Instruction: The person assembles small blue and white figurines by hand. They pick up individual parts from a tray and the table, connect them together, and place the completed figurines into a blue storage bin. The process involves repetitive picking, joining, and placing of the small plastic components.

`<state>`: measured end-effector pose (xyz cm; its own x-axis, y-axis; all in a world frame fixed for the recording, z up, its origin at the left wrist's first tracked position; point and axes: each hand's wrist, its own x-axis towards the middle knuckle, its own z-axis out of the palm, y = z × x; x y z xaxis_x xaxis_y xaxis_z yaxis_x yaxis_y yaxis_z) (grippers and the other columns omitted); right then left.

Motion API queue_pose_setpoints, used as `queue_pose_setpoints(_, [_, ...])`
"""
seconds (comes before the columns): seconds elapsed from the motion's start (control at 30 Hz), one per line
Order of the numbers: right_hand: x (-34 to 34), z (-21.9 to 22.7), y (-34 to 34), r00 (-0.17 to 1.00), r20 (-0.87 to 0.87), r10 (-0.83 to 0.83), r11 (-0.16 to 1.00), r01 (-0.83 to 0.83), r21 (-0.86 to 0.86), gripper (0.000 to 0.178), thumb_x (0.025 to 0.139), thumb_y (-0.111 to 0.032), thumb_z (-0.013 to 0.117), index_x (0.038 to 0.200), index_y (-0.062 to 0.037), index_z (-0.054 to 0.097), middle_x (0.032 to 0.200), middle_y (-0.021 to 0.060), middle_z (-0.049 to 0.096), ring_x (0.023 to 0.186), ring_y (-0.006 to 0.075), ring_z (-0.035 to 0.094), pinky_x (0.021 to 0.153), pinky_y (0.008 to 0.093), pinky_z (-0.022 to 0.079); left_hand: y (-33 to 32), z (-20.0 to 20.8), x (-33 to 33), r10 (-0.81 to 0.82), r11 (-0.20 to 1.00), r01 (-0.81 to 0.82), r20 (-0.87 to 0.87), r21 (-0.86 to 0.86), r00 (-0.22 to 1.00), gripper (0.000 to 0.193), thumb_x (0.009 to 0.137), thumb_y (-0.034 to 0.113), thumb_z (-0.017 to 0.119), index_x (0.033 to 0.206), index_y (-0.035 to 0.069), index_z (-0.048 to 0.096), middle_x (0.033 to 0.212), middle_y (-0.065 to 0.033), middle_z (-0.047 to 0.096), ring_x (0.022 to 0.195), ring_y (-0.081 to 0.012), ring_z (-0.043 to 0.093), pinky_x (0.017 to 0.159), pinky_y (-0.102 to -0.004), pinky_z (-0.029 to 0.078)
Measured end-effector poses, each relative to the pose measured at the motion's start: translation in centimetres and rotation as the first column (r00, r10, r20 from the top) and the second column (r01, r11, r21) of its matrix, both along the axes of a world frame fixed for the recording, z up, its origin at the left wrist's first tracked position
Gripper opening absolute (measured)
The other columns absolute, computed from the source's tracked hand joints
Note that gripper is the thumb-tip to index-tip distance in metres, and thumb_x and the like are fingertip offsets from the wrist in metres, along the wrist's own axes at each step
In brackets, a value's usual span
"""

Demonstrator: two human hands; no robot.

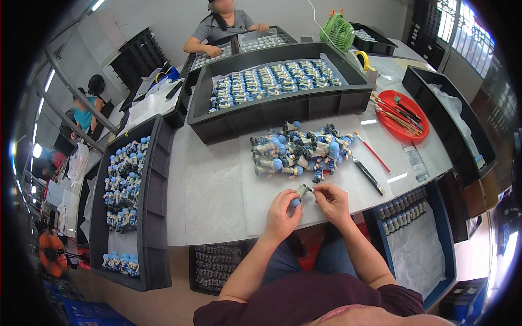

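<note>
My left hand [281, 215] is closed around a small figurine [303, 191] with a pale body, a blue head and dark feet, tilted over the near part of the table. At its dark end, the fingertips of my right hand [333, 205] are pinched together; whether they grip a foot or a tiny part is too small to tell. Just beyond my hands, a heap of blue-haired figurines [299, 152] lies on a white sheet [255, 204]. Right of that heap are a red-handled brush [374, 154] and a dark, slim knife-like tool [369, 176].
A black crate [283, 113] holding rows of figurines stands at the back. Another figurine crate [157, 185] is at the left, and a blue crate [448, 255] sits low right. Brushes fill a red dish [421, 130]. A green fan [337, 32] and a co-worker [228, 24] are beyond.
</note>
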<state>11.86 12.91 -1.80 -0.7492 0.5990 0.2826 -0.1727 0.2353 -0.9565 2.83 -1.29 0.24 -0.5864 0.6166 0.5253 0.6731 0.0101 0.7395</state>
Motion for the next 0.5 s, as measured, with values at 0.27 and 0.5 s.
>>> queue_pose_setpoints(0.27, [-0.25, 0.01, -0.19, 0.998, -0.009, -0.059, 0.998, 0.058, -0.032, 0.010, 0.083, -0.001, 0.060, 0.093, 0.0008, 0.062, 0.075, 0.0023, 0.061, 0.065, 0.0052, 0.055, 0.057, 0.0198, 0.044, 0.10, 0.13, -0.12, -0.005, 1.000, 0.005, 0.020, 0.002, 1.000, 0.025, 0.073, 0.002, 0.064, 0.096, 0.001, 0.058, 0.101, -0.0140, 0.059, 0.089, -0.0284, 0.060, 0.074, -0.0330, 0.048])
queue_pose_setpoints(0.5, [-0.26, 0.01, -0.27, 0.998, -0.030, -0.056, 0.998, 0.055, -0.017, 0.011, 0.083, -0.001, 0.060, 0.093, 0.0008, 0.062, 0.074, 0.0023, 0.061, 0.065, 0.0049, 0.055, 0.056, 0.0197, 0.044, 0.01, 0.17, 0.02, -0.011, 1.000, 0.011, 0.004, -0.006, 1.000, 0.026, 0.072, 0.001, 0.063, 0.097, 0.001, 0.057, 0.102, -0.0144, 0.058, 0.089, -0.0293, 0.059, 0.075, -0.0341, 0.048])
